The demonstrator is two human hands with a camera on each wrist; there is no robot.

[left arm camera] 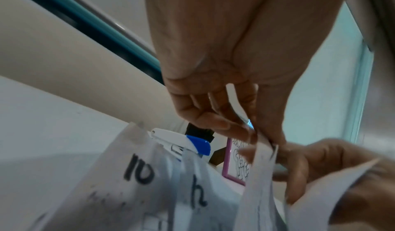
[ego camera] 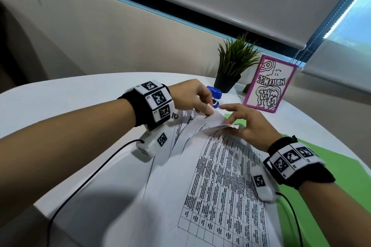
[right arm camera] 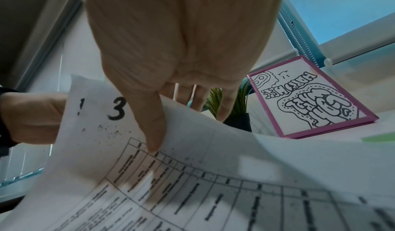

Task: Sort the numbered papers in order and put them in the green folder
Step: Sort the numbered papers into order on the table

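Several numbered papers (ego camera: pixel 220 176) printed with tables lie fanned on the white table, over the open green folder (ego camera: pixel 337 168). My left hand (ego camera: pixel 208 109) pinches the top corner of one lifted sheet (left arm camera: pixel 261 151) between thumb and fingers. Sheets marked 10 (left arm camera: pixel 138 168) and 4 (left arm camera: pixel 198 194) lie below that hand. My right hand (ego camera: pixel 230 121) holds the top edge of the sheet marked with a 3 (right arm camera: pixel 116 109), thumb (right arm camera: pixel 153 133) on its face and the fingers behind it. The two hands are close together at the far end of the stack.
A blue and white stapler (ego camera: pixel 215 94) lies just beyond my left hand. Behind it stand a potted plant (ego camera: pixel 230 70) and a pink-framed drawing (ego camera: pixel 269 86). A black cable (ego camera: pixel 90 168) crosses the table (ego camera: pixel 80 96) on the left.
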